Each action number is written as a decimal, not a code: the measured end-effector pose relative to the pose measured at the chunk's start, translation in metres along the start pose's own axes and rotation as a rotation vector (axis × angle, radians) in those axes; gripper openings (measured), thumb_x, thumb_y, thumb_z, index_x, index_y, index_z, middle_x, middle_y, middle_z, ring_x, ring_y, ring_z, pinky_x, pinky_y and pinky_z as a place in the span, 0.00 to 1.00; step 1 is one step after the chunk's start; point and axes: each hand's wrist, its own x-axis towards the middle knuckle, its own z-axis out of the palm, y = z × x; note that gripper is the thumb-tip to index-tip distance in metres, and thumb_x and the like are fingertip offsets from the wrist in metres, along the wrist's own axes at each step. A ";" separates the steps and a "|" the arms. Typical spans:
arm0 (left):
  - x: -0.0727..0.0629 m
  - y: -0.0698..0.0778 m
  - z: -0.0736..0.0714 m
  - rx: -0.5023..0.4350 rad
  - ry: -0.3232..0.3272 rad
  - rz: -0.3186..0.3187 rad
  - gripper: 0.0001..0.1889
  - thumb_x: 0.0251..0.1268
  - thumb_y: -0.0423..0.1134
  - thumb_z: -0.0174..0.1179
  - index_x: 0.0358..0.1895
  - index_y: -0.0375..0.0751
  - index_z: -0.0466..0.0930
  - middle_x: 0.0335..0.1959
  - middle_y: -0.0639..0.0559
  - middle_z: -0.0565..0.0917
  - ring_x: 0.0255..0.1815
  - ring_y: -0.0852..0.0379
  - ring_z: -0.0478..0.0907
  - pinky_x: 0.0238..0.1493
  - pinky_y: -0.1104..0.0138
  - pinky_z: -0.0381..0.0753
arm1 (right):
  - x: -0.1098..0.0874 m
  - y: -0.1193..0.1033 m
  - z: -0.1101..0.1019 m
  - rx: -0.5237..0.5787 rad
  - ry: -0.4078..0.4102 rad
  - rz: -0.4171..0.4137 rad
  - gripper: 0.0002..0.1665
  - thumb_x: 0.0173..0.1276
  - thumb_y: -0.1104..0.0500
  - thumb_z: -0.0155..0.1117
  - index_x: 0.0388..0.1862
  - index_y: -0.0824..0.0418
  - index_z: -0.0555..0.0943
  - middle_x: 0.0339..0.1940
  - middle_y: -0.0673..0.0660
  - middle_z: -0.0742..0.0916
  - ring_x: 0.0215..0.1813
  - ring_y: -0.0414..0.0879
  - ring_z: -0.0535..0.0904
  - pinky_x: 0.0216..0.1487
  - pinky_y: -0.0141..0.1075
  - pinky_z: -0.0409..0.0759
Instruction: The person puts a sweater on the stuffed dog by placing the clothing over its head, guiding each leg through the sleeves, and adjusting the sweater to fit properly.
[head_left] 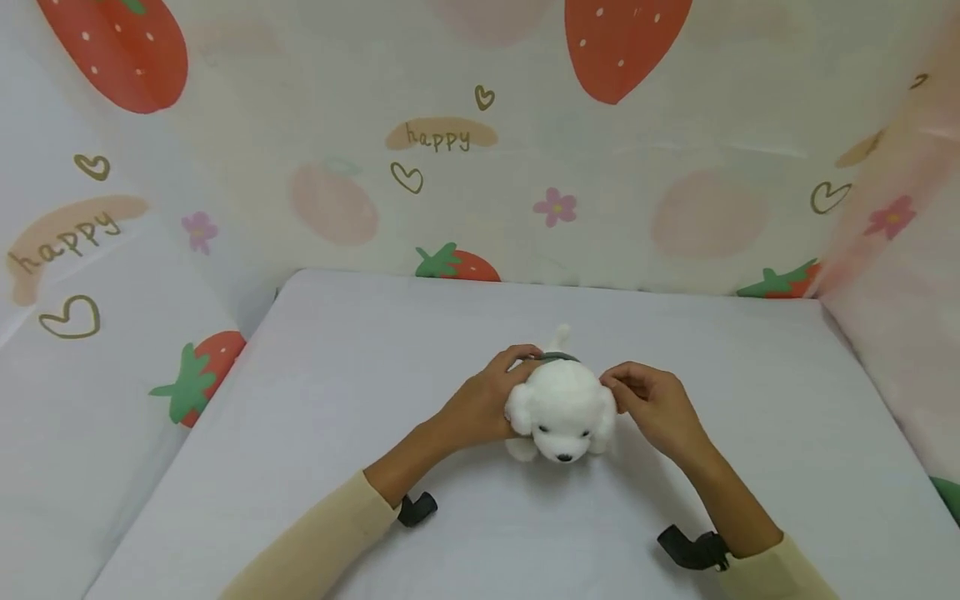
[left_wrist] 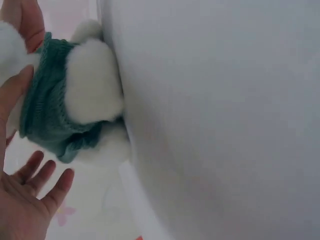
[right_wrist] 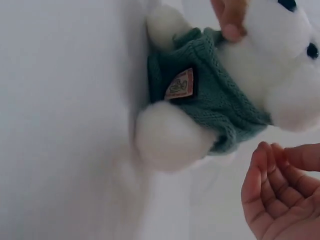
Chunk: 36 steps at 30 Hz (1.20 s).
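A white plush dog [head_left: 566, 400] in a green knitted sweater [left_wrist: 42, 100] stands on the white table, facing me. My left hand [head_left: 491, 400] holds it at the neck from the left. The thumb [left_wrist: 15, 92] presses near the sweater's collar, while other fingers [left_wrist: 60, 192] spread beside the body. On the other side, my right hand [head_left: 660, 408] is beside the dog's ear. Its thumb and fingertips come together, and the right wrist view shows a small gap between this hand [right_wrist: 280, 195] and the sweater. A label [right_wrist: 180, 86] is on the sweater's chest.
The white tabletop [head_left: 337, 358] stretches out around the dog. Cloth walls [head_left: 615, 167] with strawberries, hearts and the word "happy" close off the back and both sides. Black wrist cameras [head_left: 693, 548] hang under the forearms.
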 end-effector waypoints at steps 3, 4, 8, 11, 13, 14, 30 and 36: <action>-0.017 0.000 -0.007 -0.026 0.021 -0.060 0.41 0.50 0.45 0.81 0.67 0.50 0.69 0.63 0.56 0.71 0.60 0.58 0.73 0.54 0.63 0.81 | -0.008 -0.003 -0.002 -0.047 0.004 0.027 0.12 0.77 0.53 0.63 0.41 0.59 0.86 0.31 0.55 0.87 0.33 0.51 0.83 0.36 0.39 0.82; -0.022 0.000 -0.008 -0.035 0.026 -0.077 0.40 0.50 0.45 0.80 0.67 0.51 0.68 0.61 0.57 0.72 0.58 0.58 0.74 0.52 0.63 0.81 | -0.011 -0.003 -0.002 -0.047 -0.015 0.047 0.11 0.76 0.54 0.64 0.39 0.60 0.86 0.29 0.56 0.87 0.31 0.52 0.83 0.34 0.39 0.82; -0.030 -0.001 -0.009 -0.061 0.004 -0.090 0.42 0.52 0.45 0.80 0.71 0.54 0.68 0.64 0.57 0.70 0.62 0.57 0.72 0.56 0.59 0.80 | -0.019 0.001 0.006 -0.017 -0.148 0.144 0.10 0.73 0.58 0.65 0.39 0.64 0.87 0.26 0.56 0.88 0.25 0.49 0.82 0.29 0.37 0.81; -0.023 -0.003 -0.006 -0.086 -0.006 -0.030 0.43 0.52 0.44 0.80 0.73 0.52 0.68 0.72 0.51 0.65 0.71 0.51 0.65 0.64 0.52 0.74 | -0.021 0.006 0.021 0.105 -0.226 0.213 0.12 0.71 0.62 0.65 0.40 0.72 0.86 0.26 0.60 0.89 0.23 0.48 0.84 0.28 0.38 0.82; -0.016 -0.004 -0.003 -0.122 -0.003 0.004 0.43 0.50 0.43 0.81 0.72 0.50 0.69 0.75 0.47 0.63 0.74 0.48 0.62 0.66 0.48 0.72 | -0.021 0.008 0.032 0.206 -0.222 0.271 0.12 0.69 0.64 0.63 0.41 0.75 0.84 0.28 0.63 0.90 0.23 0.48 0.84 0.28 0.38 0.83; -0.012 -0.004 -0.002 -0.145 0.005 0.013 0.43 0.50 0.42 0.81 0.72 0.49 0.70 0.76 0.46 0.63 0.74 0.46 0.61 0.66 0.47 0.71 | -0.021 0.008 0.037 0.252 -0.203 0.296 0.12 0.69 0.65 0.62 0.41 0.76 0.84 0.28 0.64 0.90 0.23 0.48 0.84 0.29 0.38 0.83; 0.009 -0.003 0.007 0.075 0.200 0.036 0.34 0.46 0.44 0.82 0.61 0.47 0.81 0.64 0.51 0.75 0.68 0.53 0.70 0.67 0.33 0.60 | -0.022 0.016 0.044 0.376 -0.279 0.096 0.12 0.73 0.62 0.64 0.40 0.74 0.84 0.29 0.58 0.89 0.29 0.44 0.82 0.34 0.36 0.82; -0.005 0.000 0.003 -0.080 0.060 -0.074 0.43 0.49 0.44 0.81 0.70 0.45 0.69 0.65 0.49 0.71 0.65 0.52 0.72 0.62 0.55 0.76 | -0.018 0.008 0.016 -0.173 -0.105 -0.073 0.03 0.64 0.65 0.71 0.35 0.63 0.88 0.29 0.52 0.89 0.33 0.43 0.83 0.32 0.34 0.82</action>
